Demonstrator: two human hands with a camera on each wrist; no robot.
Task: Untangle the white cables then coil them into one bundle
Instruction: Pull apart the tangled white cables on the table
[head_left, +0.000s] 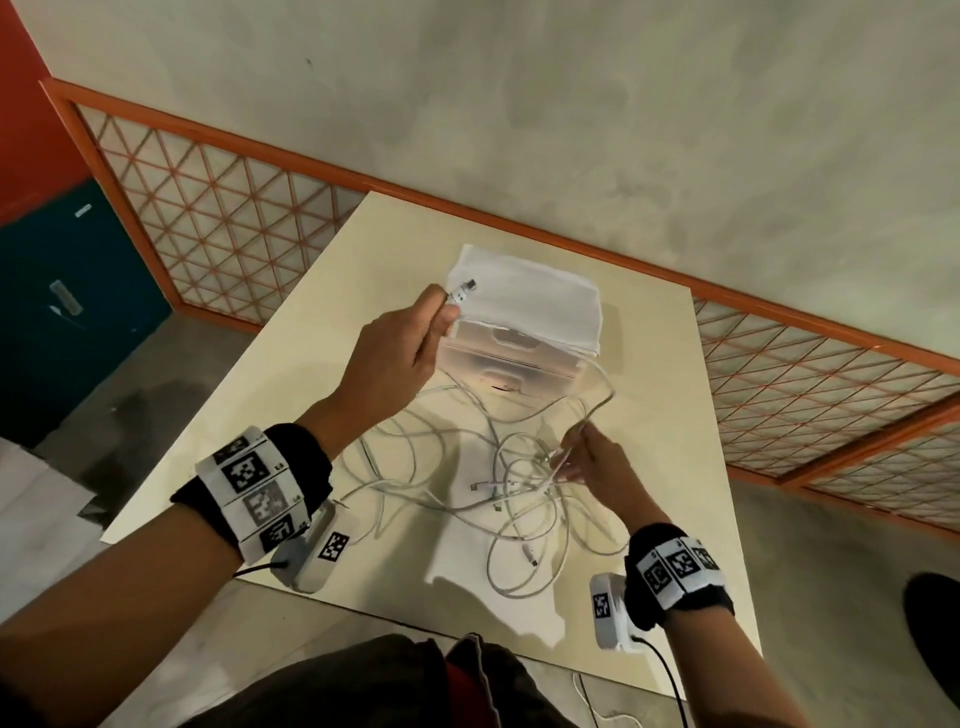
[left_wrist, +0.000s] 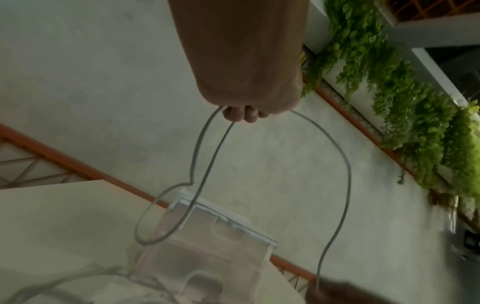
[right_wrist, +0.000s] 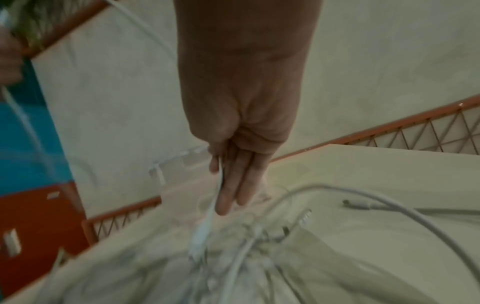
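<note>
Nearest the person, the tangle of white cables (head_left: 498, 499) lies in loose overlapping loops on the pale table (head_left: 675, 364), spreading from the near edge toward the clear plastic box (head_left: 519, 358) that stands farther back. Several plug ends show among the loops, on the near side of the box.

The right hand (head_left: 592, 460) hovers just above the tangle, to the near right of the box. Its fingers (right_wrist: 233, 185) lie mostly straight and close together, and a cable runs down between the thumb and the fingers into the heap below; the grip looks like a light pinch, though the right wrist view is blurred.

The left hand (head_left: 400, 348) is raised higher, just left of the box and partly in front of it. Its fingers are curled around cable strands, and a USB plug (head_left: 462, 291) sticks out past the fingertips, pointing over the white cloth (head_left: 530, 306) that covers the top of the box. In the left wrist view, two strands hang from the closed hand (left_wrist: 246, 86): one forms a loop in front of the box, the other arcs down to the right.

Beyond the box runs an orange lattice railing (head_left: 234, 218).
</note>
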